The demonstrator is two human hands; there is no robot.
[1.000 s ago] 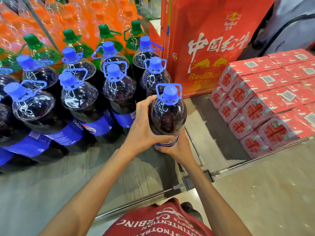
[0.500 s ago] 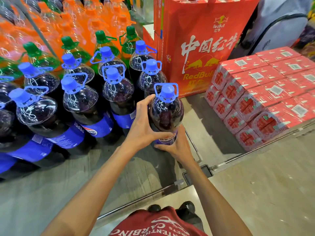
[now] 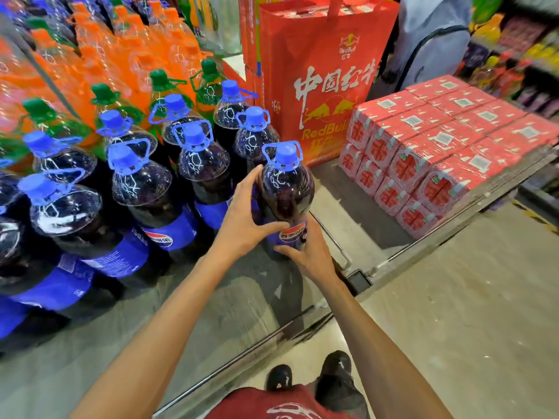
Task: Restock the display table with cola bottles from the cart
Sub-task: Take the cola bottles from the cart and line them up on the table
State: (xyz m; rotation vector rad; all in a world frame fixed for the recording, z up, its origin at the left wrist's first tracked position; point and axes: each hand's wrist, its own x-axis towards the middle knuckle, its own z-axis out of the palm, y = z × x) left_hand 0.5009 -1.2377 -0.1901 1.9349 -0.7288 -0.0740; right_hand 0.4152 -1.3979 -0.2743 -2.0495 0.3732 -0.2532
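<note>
Both hands held one upright bottle (image 3: 284,189) at the table's (image 3: 151,322) right edge, just right of the cola rows (image 3: 142,189): left hand (image 3: 242,225) with fingers curled round its left shoulder, right hand (image 3: 311,255) gripping the label lower down, long axis vertical.

Bottles by cap colour on the display table (image 3: 151,322)

Nine blue-capped cola bottles (image 3: 199,164) show, counting the single cola bottle (image 3: 284,189) by the right edge; more are cut off at the left edge. Four green-capped bottles (image 3: 158,78) stand behind them. The orange bottles (image 3: 99,65) toward the far edge are too blurred to count.
</note>
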